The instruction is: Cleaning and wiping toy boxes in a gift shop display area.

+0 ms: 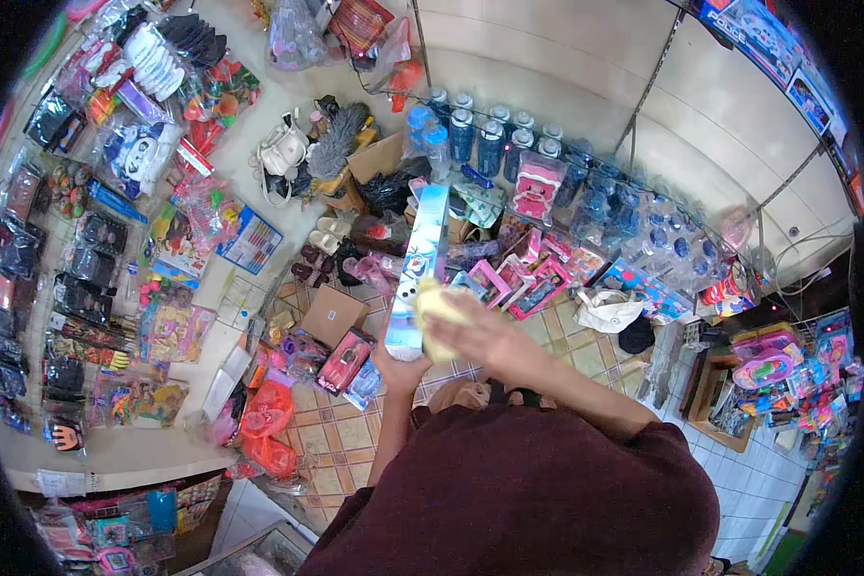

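A long, narrow light-blue box [430,226] with a snowman picture stands out in front of me, its narrow side facing up. My left hand [400,369] is closed around its near end. Against the box's right side, my right hand [472,331] presses a pale yellow cloth [435,348], fingers bent over it. Part of the box's near half is hidden behind the cloth and that hand.
Boxed dolls [540,286] lie on the tiled floor beyond my right hand. Blue bottles [491,144] line the far wall. At left are a brown carton [334,315], red plastic bags [268,422] and a shelf of packaged goods [82,298]. A white bag [609,311] sits at right.
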Demonstrator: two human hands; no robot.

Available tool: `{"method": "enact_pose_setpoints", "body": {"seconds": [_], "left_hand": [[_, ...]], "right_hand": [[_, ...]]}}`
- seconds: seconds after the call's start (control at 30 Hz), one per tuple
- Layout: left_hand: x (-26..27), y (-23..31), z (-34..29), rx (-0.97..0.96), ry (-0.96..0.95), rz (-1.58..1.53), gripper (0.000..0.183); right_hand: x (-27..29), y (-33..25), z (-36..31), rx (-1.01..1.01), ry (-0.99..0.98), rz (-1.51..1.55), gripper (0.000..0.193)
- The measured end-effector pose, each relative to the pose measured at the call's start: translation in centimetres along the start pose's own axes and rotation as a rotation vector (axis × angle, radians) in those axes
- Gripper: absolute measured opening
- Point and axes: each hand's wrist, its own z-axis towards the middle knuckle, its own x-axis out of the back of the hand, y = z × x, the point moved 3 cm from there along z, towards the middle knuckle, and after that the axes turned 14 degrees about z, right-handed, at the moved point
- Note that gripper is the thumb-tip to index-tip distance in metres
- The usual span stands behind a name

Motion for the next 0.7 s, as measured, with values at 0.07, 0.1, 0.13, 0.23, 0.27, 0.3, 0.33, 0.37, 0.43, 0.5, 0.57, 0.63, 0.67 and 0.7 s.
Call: {"method": "enact_pose_setpoints", "body": {"seconds": [0.07,0.1,0.13,0.23,0.27,0.3,0.33,0.37,0.43,0.5,0.57,0.63,0.67,0.7], "left_hand": [[0.7,-1.0,-0.7,-0.133,0.154,-0.045,0.063],[1.0,0.4,-0.5,-0.277,0.246,-0.001,0.081],[1.3,1.6,-0.5,-0.280,0.244,-0.002,0.081],[1.1,3.3,-0.4,-0.402,0.056,-0.073,0.090],[0.8,3.2,-0.7,-0.403,0.053,-0.072,0.090],[0.5,3.3,-1.1,-0.443,0.020,0.017,0.093],[0.0,3.4,-1.6,-0.484,-0.017,0.103,0.097],[-0.3,4.2,-1.9,-0.444,-0.056,0.083,0.100],[-0.8,4.9,-2.3,-0.464,-0.093,0.069,0.099],[-1.9,4.1,-3.0,-0.471,-0.089,-0.074,0.097],[-2.1,5.1,-3.2,-0.437,-0.122,-0.074,0.098],[-2.2,5.4,-3.5,-0.399,-0.145,-0.071,0.098],[-2.3,5.1,-3.6,-0.335,-0.163,-0.079,0.098],[-2.4,4.9,-3.7,-0.272,-0.181,-0.087,0.098]], "right_hand": [[1.4,3.2,-0.1,-0.380,0.197,0.159,0.061],[2.4,5.1,-0.5,-0.358,0.203,0.022,0.062],[3.8,6.8,-0.9,-0.337,0.213,-0.118,0.062],[8.3,8.9,0.3,-0.375,0.380,-0.151,0.065],[9.3,9.7,0.5,-0.353,0.445,-0.177,0.066],[9.8,10.5,1.0,-0.354,0.448,-0.177,0.066],[10.4,11.2,1.3,-0.367,0.478,-0.171,0.066],[11.0,11.9,1.5,-0.382,0.512,-0.169,0.065],[10.7,14.7,1.5,-0.384,0.458,-0.203,0.064],[9.0,16.6,1.5,-0.414,0.345,-0.171,0.058],[6.8,17.6,1.3,-0.443,0.244,-0.256,0.056],[5.0,17.8,0.9,-0.463,0.135,-0.336,0.054],[4.1,17.4,0.6,-0.490,0.140,-0.313,0.053],[3.3,17.0,0.2,-0.517,0.145,-0.289,0.053]]}}
